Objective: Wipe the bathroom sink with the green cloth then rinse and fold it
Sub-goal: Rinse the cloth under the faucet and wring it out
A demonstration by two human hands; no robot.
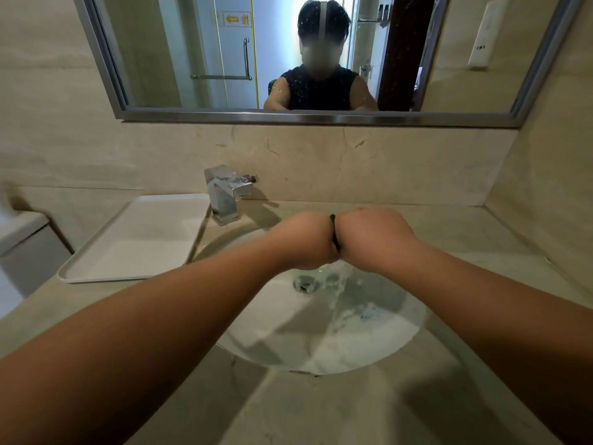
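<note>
Over the basin, just a thin sliver of the dark green cloth (333,223) shows, squeezed in the seam between the two fists; the rest is hidden inside them. Left hand (301,244) and right hand (375,240) are butted knuckle to knuckle and both clench the cloth. The fingers are curled under, so I can't see them directly.

A stream of water (337,295) falls from under the hands into the round white ceramic sink (406,329) and splashes foamy on the bowl floor, just right of the metal drain (305,283).

The square chrome faucet (226,195) stands at the back left of the sink, apart from the hands, spout pointing right. I can't tell whether it's running.

A white rectangular plastic tray (134,242) sits on the beige marble tabletop (465,232), left of the faucet.

Above the backsplash is a metal-framed wall mirror (199,69), which reflects a person in a dark sleeveless top and a glass door. A white wall-mounted box (484,33) is at the upper right.
</note>
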